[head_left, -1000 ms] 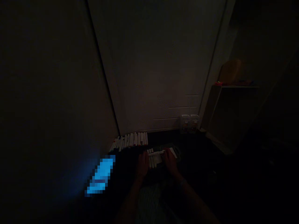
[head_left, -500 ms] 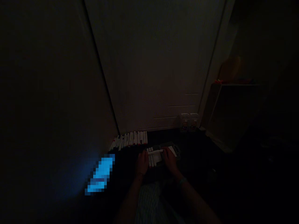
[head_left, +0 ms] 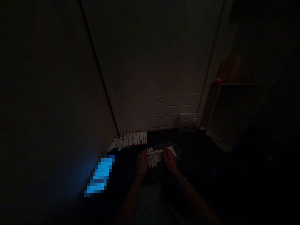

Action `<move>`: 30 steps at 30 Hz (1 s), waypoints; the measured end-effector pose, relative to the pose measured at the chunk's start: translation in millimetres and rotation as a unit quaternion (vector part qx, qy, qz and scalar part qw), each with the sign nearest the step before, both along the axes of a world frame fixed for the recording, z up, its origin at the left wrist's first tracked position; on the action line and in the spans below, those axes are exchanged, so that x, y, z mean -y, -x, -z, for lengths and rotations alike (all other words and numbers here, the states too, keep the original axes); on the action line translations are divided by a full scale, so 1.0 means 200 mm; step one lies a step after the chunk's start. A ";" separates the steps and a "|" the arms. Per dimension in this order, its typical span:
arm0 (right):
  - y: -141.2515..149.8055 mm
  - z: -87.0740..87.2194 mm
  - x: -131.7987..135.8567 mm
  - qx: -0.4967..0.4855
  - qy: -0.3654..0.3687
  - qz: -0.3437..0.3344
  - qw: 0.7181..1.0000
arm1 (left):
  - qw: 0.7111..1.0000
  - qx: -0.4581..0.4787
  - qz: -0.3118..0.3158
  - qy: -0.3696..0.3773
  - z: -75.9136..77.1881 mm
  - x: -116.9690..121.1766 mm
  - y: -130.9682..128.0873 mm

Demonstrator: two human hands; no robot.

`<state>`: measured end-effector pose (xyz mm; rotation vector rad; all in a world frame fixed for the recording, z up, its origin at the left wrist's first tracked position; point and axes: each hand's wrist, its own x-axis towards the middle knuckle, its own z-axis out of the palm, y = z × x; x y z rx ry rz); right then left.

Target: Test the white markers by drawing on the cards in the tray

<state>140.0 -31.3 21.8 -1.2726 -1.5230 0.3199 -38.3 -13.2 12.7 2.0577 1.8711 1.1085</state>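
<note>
From the transparent plastic case [head_left: 178, 152], slim white markers [head_left: 130, 139] block ten o'clock, upright clear boxes [head_left: 184, 124] one; three is passable.

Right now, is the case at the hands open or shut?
Open. The case lies spread, with markers showing uncovered in its left part; another marker spans from left hand to right hand.

held marker [head_left: 155, 152]: ends hidden by left hand [head_left: 142, 163] and right hand [head_left: 169, 160] | clear containers [head_left: 184, 122]: label print too small to read | blue panel [head_left: 100, 175]: content pixelated | orange object [head_left: 230, 67]: blurred in gloom | forearms [head_left: 194, 197]: cut off by bottom edge
</note>
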 end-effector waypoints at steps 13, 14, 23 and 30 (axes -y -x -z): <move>0.00 0.01 -0.01 0.027 -0.002 0.005 1.000 | 1.000 0.013 0.001 -0.003 0.00 0.00 0.00; 0.00 0.01 -0.01 0.029 0.000 0.006 1.000 | 1.000 0.014 0.002 -0.004 0.00 0.00 0.00; -0.01 -0.03 0.02 0.044 0.026 -0.022 0.998 | 0.998 0.057 -0.007 -0.006 0.02 -0.02 0.01; -0.01 -0.04 0.03 0.035 0.025 -0.038 0.998 | 0.998 0.059 0.010 -0.019 0.00 -0.01 0.01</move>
